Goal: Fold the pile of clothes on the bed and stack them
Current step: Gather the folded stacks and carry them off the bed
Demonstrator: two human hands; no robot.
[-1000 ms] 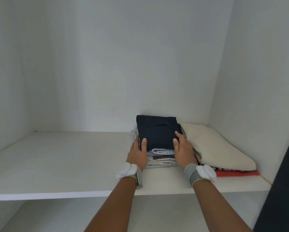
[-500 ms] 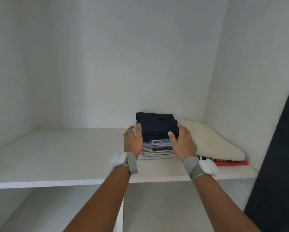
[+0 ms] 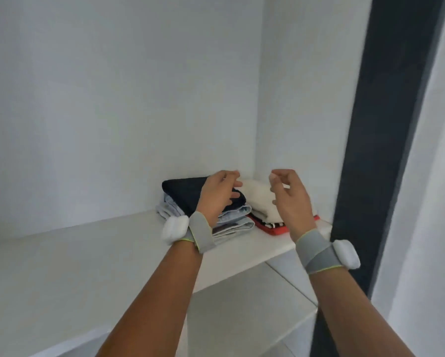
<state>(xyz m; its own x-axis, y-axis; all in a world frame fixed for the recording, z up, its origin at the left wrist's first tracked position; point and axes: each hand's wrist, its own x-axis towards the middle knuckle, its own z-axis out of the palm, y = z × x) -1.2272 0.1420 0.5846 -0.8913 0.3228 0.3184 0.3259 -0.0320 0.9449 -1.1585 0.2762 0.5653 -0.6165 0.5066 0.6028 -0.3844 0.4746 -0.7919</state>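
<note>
shelf (image 3: 92, 256): holds a folded stack – navy garment (image 3: 182, 193) on top – beside a cream garment (image 3: 258, 202)
left hand (image 3: 217, 195): fingers loose, holding nothing
right hand (image 3: 289, 199): relaxed, holding nothing

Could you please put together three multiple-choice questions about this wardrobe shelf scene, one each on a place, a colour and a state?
1. Where does the cream folded garment lie?
A. On the shelf, right of the stack topped by the navy garment
B. On the lower shelf
C. Hanging from a rail

2. What colour is the bottom item of the right-hand pile?
A. Green
B. Red
C. Yellow

3. What are the two hands doing?
A. Both grip the navy garment
B. One holds a hanger
C. Both are empty, fingers loosely curled

Key: 1 A, the cream piece sits beside the navy garment on the shelf. 2 B, a red edge shows under that pile. 3 C, the left hand and right hand hold nothing.
</note>
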